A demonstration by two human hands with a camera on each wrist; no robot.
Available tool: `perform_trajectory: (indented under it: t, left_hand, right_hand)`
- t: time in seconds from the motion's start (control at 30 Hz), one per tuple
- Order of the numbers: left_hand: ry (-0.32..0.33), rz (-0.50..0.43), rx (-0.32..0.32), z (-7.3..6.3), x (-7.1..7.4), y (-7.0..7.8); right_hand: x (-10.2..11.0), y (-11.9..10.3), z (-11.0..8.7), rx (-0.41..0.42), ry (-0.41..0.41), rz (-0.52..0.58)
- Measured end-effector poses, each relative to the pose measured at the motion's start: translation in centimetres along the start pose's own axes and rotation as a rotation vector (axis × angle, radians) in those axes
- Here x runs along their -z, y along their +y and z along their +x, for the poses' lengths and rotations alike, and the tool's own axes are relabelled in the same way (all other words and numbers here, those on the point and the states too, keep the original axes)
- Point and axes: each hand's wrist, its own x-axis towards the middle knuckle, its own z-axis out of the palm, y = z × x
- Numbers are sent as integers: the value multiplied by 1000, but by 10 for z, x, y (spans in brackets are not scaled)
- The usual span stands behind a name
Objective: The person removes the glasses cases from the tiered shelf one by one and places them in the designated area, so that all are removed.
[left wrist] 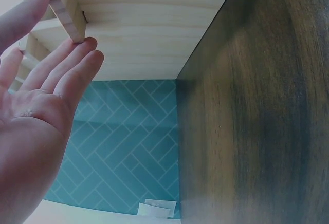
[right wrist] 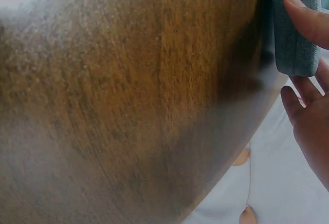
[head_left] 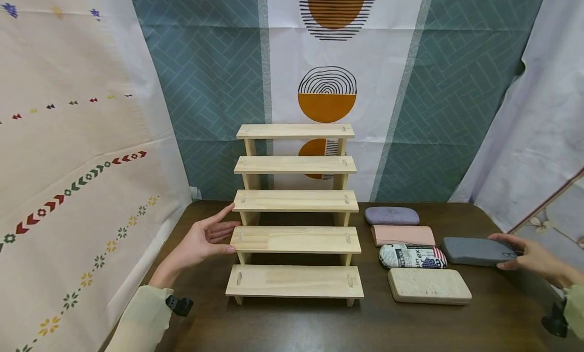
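A five-step wooden display stand stands on the dark table. My left hand is at its left side, fingers extended. The thumb and fingertips touch the ends of the middle boards; in the left wrist view the fingertips meet a board end. At the far right, my right hand grips the right end of a grey glasses case, thumb in front and index finger behind. The right wrist view shows the thumb across the case, other fingers beyond its end.
Between stand and grey case, from back to front, lie a lavender glasses case, a pink one, a newsprint-patterned one and a cream one. Cloths hang behind and at both sides of the table.
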Motion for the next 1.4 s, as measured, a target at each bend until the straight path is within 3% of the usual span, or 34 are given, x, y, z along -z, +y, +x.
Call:
perform_trajectory:
  t: [0.43, 0.73, 1.07, 1.23, 1.4]
  left_hand:
    - [0, 6, -6, -1, 0, 0]
    - [15, 24, 16, -3, 0, 2]
    - [0, 2, 4, -1, -3, 4]
    - [-2, -3, -5, 1, -4, 3]
    - [0, 12, 6, 1, -5, 2]
  right_hand:
    - [-5, 3, 0, 59, 8, 53]
    - [-7, 2, 3, 22, -5, 49]
    - [-4, 4, -2, 49, -4, 97]
    - [-4, 5, -4, 32, 5, 60]
    - [0, -3, -10, -39, -16, 8]
